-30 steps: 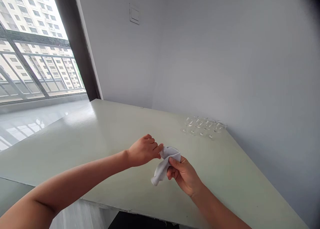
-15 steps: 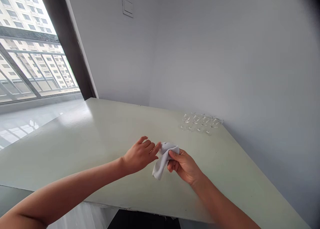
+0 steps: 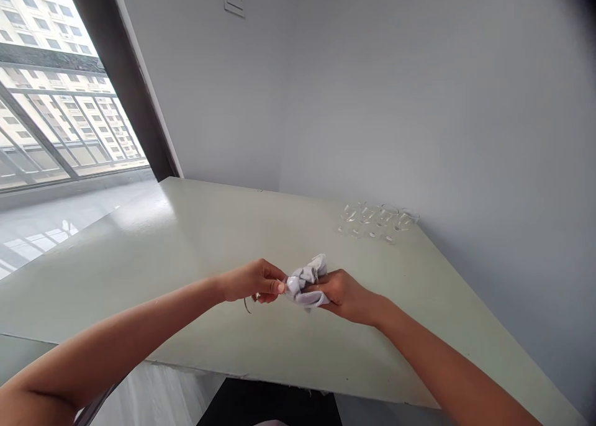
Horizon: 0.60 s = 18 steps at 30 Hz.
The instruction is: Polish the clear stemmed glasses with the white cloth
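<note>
My two hands meet over the pale green table [image 3: 186, 240]. My right hand [image 3: 347, 295] is closed around a bunched white cloth [image 3: 305, 283]. My left hand [image 3: 254, 281] is pinched shut on a small clear glass piece [image 3: 246, 305]; a thin curved edge of it shows below the fingers, and its other end goes into the cloth. Most of the glass piece is hidden by the cloth and my fingers.
Several small clear glasses [image 3: 377, 221] stand in a cluster at the table's far right, close to the grey wall [image 3: 419, 103]. A large window [image 3: 56, 103] with a railing is at the left. The table's near edge [image 3: 279, 382] runs below my forearms.
The cloth hung loose from my right hand; now it is bunched up. My left hand went from open fingers touching the cloth to a pinch on the glass piece. Both hands rose slightly.
</note>
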Motion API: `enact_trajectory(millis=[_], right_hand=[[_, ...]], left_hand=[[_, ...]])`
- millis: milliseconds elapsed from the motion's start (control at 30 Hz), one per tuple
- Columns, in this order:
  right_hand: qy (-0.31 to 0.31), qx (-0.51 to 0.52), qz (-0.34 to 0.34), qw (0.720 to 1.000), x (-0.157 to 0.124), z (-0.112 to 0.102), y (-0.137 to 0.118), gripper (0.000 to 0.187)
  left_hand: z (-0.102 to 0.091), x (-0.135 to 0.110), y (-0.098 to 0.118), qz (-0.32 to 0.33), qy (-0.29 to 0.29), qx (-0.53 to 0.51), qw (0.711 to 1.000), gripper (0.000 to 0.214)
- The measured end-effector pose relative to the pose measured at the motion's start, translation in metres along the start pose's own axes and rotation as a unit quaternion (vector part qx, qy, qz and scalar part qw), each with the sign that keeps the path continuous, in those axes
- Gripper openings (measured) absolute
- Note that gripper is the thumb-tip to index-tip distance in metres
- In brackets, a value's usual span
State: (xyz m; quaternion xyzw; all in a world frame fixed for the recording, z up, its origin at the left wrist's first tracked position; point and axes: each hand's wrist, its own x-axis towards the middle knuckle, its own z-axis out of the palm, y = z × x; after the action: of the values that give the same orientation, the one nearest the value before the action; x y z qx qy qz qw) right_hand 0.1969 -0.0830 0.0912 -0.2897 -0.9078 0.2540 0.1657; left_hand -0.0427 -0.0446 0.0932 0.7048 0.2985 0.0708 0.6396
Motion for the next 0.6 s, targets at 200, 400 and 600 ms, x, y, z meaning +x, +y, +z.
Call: enact_trajectory(millis=[200,400,600], right_hand=[[0.053,0.023,0.033,0.998,-0.011,-0.004,0.013,0.023],[0.27,0.018,0.134,0.953,-0.032,-0.007,0.017,0.025],[0.144,-0.216,0.017,0.966,-0.005,0.009,-0.018,0.04]], left_hand=[[-0.005,-0.003,-0.006,-0.032,0.052,0.019,0.998,0.04],[-0.017,-0.002,-0.024,-0.085,0.183,0.101,0.974,0.041],[0.005,0.016,-0.026,-0.017,0.261,0.345,0.901,0.019]])
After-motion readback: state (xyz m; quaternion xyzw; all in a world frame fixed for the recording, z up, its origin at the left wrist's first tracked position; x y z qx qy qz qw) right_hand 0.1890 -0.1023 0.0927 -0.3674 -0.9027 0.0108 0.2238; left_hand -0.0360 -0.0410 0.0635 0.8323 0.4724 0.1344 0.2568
